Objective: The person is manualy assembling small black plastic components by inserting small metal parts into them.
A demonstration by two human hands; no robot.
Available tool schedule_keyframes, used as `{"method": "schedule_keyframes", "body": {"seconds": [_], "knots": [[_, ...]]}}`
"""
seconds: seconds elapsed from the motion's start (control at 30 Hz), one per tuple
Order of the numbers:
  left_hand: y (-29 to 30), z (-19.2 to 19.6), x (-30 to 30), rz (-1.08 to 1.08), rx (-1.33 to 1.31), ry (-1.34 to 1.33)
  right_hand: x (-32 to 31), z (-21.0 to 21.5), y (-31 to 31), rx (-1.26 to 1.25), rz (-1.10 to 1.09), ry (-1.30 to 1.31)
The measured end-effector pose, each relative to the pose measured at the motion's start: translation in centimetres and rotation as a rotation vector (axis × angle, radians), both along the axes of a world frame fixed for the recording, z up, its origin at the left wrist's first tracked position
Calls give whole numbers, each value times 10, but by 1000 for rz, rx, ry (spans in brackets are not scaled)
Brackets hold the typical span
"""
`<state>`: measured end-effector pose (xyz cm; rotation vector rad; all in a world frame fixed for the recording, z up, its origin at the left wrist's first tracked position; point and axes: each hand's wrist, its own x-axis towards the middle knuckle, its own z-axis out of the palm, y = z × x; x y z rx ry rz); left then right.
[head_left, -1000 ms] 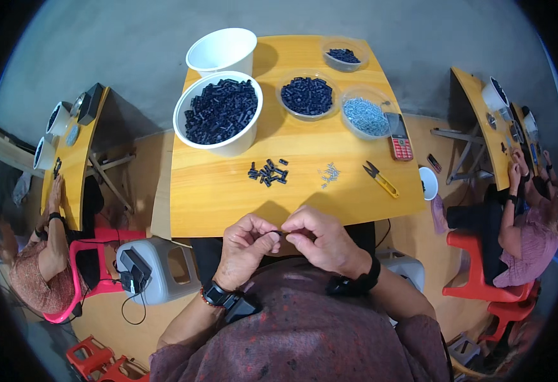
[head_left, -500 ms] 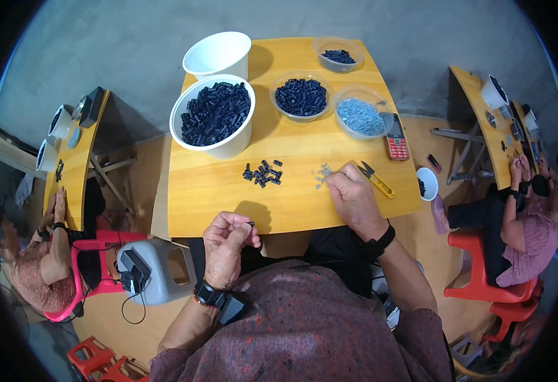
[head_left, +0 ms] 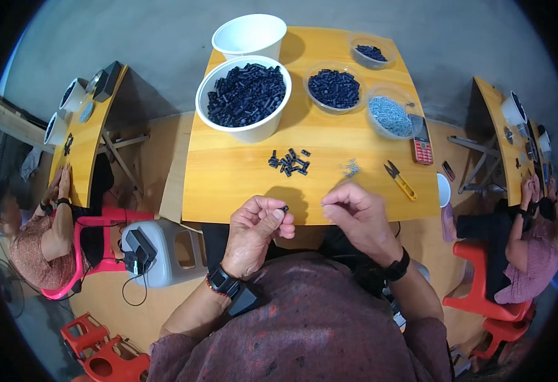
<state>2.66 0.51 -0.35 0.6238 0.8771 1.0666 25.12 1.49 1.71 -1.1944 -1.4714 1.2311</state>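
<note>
Working above the near edge of the yellow wooden worktop (head_left: 241, 184), I judge this a joining step: my left hand (head_left: 253, 232) is curled, pinching a small black plastic piece (head_left: 285, 208), while my right hand (head_left: 355, 213) pinches something too small to make out; next they must meet precisely. A large white tub (head_left: 244, 95) and clear round dish (head_left: 334, 88) hold black pieces, another dish (head_left: 390, 114) pale metal bits, and the white bucket (head_left: 250, 35) looks empty.

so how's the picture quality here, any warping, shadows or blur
Head view: strong fisheye, the table edges bow and the corners go black; soft even light, with a short shadow right of the big white bowl; centre sharp, left hand and right hand crisp, people at the rim stretched and softer.
</note>
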Motion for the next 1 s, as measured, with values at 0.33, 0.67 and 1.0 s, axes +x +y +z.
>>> {"method": "schedule_keyframes", "body": {"seconds": [0.33, 0.67, 1.0], "knots": [[-5, 0, -10, 10, 11, -12, -51, 8, 11, 125, 116, -13], [-2, -4, -9, 34, 58, 92, -51, 4, 18, 220, 160, -185], [-5, -6, -14, -2, 165, 209, -52, 8, 17, 353, 277, -290]]}}
